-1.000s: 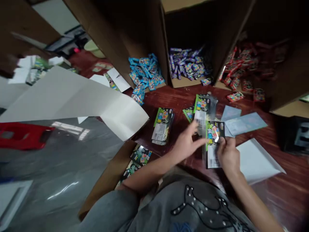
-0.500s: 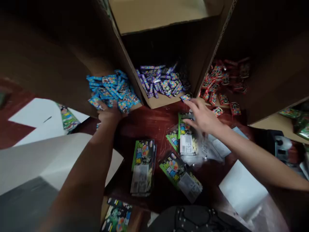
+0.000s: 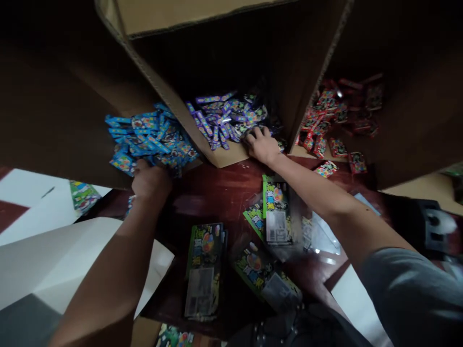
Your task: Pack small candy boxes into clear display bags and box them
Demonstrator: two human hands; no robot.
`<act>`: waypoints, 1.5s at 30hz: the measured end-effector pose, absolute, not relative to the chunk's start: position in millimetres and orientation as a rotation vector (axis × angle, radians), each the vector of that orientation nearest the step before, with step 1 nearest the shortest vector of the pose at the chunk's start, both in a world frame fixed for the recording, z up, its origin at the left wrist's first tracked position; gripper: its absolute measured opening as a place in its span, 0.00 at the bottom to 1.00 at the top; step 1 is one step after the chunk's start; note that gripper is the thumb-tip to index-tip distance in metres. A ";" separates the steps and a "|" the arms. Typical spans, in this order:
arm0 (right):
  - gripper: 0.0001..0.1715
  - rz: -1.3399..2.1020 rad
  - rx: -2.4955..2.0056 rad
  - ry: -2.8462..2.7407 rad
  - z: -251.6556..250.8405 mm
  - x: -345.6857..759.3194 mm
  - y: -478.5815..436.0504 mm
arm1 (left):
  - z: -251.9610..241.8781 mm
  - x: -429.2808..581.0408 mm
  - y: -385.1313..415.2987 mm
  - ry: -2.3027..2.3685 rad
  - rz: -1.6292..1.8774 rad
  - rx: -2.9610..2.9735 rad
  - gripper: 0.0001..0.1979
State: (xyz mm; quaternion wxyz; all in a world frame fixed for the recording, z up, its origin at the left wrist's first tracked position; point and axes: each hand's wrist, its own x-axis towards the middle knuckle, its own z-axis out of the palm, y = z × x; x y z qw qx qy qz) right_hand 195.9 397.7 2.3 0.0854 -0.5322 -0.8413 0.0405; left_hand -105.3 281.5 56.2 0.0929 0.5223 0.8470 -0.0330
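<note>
Two hands, two piles, both in at once! Your left hand (image 3: 152, 185) is down at the near edge of the blue packets (image 3: 148, 135), fingers bent inward; the fingertips are mostly hidden, so I can't tell whether a packet is caught. Across to your right hand (image 3: 265, 147): it reaches over the front lip of the middle cardboard box (image 3: 231, 156), fingers half curled and dipping into the purple packets (image 3: 220, 120). Anything under those fingertips? Can't tell from here. Looks like the picking step, one colour to each hand. What the next move calls for, I'd say, is a light pinch on each side, so loose neighbours don't tumble onto the table (image 3: 224, 190). Red packets (image 3: 321, 115) lie untouched over to the right. Nearer you, a stack of black-and-green packs (image 3: 202, 274) sits on the table, another pack (image 3: 265, 277) lying slantwise just beside it.
</note>
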 end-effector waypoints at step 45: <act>0.30 1.766 -1.169 -0.730 0.4 482.7 5.5 | -26.8 244.0 87.4 0.979 0.715 0.871 0.22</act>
